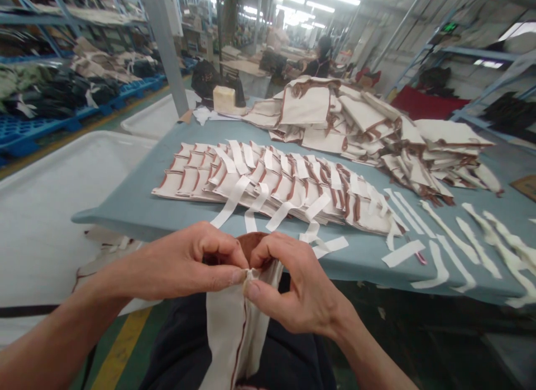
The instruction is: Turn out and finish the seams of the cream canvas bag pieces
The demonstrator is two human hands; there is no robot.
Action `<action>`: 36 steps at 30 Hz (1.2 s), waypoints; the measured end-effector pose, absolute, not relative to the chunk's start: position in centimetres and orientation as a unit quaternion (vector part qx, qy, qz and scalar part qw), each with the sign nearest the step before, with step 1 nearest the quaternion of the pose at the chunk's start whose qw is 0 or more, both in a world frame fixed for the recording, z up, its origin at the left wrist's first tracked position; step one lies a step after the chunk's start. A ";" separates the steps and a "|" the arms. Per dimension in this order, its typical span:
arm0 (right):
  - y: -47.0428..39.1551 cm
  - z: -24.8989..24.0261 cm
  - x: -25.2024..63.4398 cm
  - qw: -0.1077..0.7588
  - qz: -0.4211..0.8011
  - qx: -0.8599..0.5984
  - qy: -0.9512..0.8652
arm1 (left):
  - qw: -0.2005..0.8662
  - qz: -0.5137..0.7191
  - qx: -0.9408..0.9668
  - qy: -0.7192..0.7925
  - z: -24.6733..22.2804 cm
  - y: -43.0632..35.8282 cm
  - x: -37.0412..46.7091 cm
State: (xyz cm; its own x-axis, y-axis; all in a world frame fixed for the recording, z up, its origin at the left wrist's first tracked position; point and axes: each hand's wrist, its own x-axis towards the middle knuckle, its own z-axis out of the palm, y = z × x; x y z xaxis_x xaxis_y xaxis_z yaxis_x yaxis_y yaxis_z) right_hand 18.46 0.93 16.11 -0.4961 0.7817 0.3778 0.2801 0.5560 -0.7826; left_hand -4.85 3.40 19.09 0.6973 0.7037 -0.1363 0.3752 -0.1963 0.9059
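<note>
A cream fabric piece (226, 328) with a brown edge hangs down over the lap. My left hand (196, 261) pinches its upper edge between thumb and forefinger. Right beside it, my right hand (293, 278) grips the same edge, the fingertips of both hands nearly touching. A brown curved part of the piece (252, 246) shows behind the fingers. Beyond the hands, overlapping cream pieces with brown edging (288, 189) lie in rows on the blue-green table (138, 194), with white strips (232, 203) across them.
A large heap of cream pieces (310, 105) covers the table's back. Loose white strips (435, 264) lie at the right. A yellowish block (224, 99) stands at the back left. White tubs (84, 183) and a metal post (165, 49) are left. A person (322, 57) is in the background.
</note>
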 end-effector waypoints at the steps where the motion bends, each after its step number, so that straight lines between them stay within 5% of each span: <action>1: 0.8 16.5 18.3 0.380 0.321 -0.335 -0.800 | 0.526 0.155 0.756 0.357 19.2 3.3 -4.8; 23: 0.8 18.0 18.3 0.326 0.363 -0.381 -0.785 | 0.551 0.180 0.710 0.399 18.6 2.7 -4.4; 30: 0.6 18.0 18.0 0.339 0.318 -0.391 -0.794 | 0.521 0.202 0.727 0.398 18.7 2.2 -4.3; 36: -1.2 18.8 17.5 0.347 0.150 -0.463 -0.802 | 0.397 0.246 0.757 0.457 18.5 0.2 -4.3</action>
